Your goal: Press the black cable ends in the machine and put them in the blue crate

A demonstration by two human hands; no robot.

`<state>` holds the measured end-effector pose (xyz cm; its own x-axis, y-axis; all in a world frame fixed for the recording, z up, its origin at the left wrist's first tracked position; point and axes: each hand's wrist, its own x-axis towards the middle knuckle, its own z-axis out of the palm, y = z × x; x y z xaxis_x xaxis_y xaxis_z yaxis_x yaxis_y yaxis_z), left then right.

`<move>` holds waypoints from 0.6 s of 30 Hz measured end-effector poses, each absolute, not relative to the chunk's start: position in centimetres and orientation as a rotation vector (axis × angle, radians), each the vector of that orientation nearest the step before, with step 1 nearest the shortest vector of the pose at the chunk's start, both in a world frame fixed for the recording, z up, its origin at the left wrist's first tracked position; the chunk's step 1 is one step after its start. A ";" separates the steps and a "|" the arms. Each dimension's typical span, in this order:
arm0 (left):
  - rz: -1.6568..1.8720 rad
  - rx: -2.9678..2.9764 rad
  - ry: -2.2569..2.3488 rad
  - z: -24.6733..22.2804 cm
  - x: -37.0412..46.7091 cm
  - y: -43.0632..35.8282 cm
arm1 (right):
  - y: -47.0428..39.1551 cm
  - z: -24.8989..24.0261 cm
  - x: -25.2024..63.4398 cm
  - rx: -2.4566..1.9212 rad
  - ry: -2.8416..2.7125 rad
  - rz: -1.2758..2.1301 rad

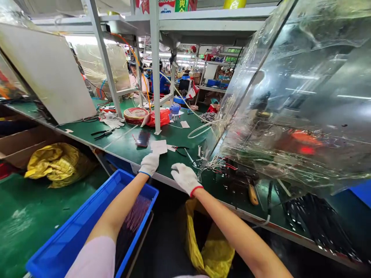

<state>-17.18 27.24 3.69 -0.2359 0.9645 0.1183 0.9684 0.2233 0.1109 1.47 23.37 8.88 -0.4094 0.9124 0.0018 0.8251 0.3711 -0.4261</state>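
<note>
White knitted gloves cover both hands. My left hand (150,164) is at the bench's front edge, its fingertips against the near edge of a white sheet of paper (159,146); glove and paper blend together, so the grip is unclear. My right hand (185,178) hovers by the bench edge with loosely bent fingers, nothing visible in it. Pliers with dark handles (181,150) lie beyond it. To its right are a slim metal tool (190,158) and a bundle of pale wires (214,164). A small dark object (142,139), partly blurred out, lies behind the paper.
A blue bin (69,231) holding thin wires stands below my left arm. A yellow sack (216,251) opens under my right arm. A plastic-covered shield (269,96) leans at right, above a wooden-handled tool (252,194) and black cables (319,224). A shelf post (155,69) rises ahead.
</note>
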 end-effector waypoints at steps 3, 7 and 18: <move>-0.282 -1.947 -2.378 3.5 -18.3 26.0 | 27.3 9.1 -1.1 -1.709 -2.371 0.215; -0.348 -1.973 -2.261 3.2 -18.0 24.4 | 31.4 8.8 -2.2 -2.060 -2.201 0.100; -0.642 -1.955 -2.008 -0.8 -15.5 18.5 | 35.1 8.5 -0.4 -2.215 -2.105 0.406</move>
<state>-15.53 18.54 -0.75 -0.0562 0.8742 0.4823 0.9919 -0.0063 0.1270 -0.39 35.14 8.50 0.0333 0.9883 -0.1488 0.9728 -0.0662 -0.2221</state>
